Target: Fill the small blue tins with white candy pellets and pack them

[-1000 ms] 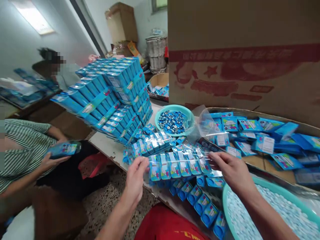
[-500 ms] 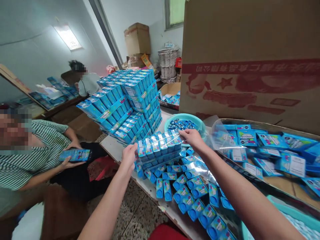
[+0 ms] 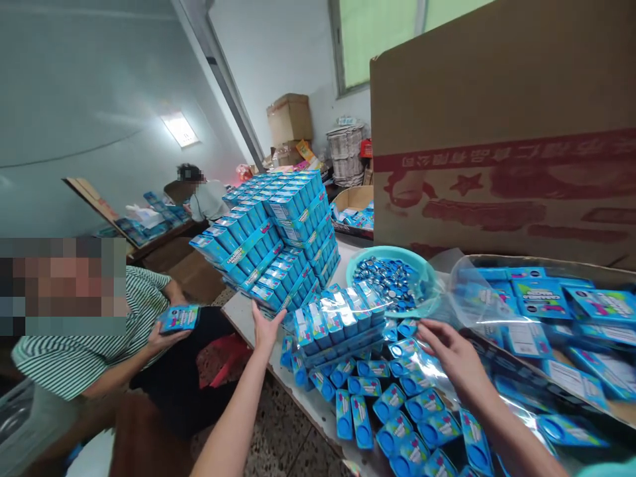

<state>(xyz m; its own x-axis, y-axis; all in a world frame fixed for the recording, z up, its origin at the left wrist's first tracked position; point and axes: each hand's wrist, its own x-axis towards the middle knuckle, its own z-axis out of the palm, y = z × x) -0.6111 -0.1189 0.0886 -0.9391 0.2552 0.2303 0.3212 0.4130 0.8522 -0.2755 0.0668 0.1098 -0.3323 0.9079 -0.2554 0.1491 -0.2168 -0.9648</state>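
Observation:
A block of small blue printed boxes (image 3: pixel 338 324) stands in clear plastic wrap on top of loose blue boxes. My left hand (image 3: pixel 265 328) is at its left side, thumb and fingers spread, between the block and the tall stack of packed blue boxes (image 3: pixel 278 232). To the right of the block is my right hand (image 3: pixel 452 354), fingers loosely bent and apart, over shiny clear plastic. Loose blue boxes with round recesses (image 3: pixel 392 434) lie below and between my arms. Another clear plastic bag (image 3: pixel 472 291) spreads from the basin toward the right-hand carton.
Behind the block sits a turquoise basin (image 3: pixel 354 265) of small metallic-looking pieces. An open carton (image 3: pixel 527 354) of flat blue packs lies at right, before a large upright cardboard box (image 3: pixel 447 99). A co-worker in a striped shirt (image 3: pixel 144 298) sits at left holding blue packaging.
Both hands have let go of the wrapped block and moved apart, the left opening at its side, the right drawing away to the right. The view has shifted, so things appear lower and further right.

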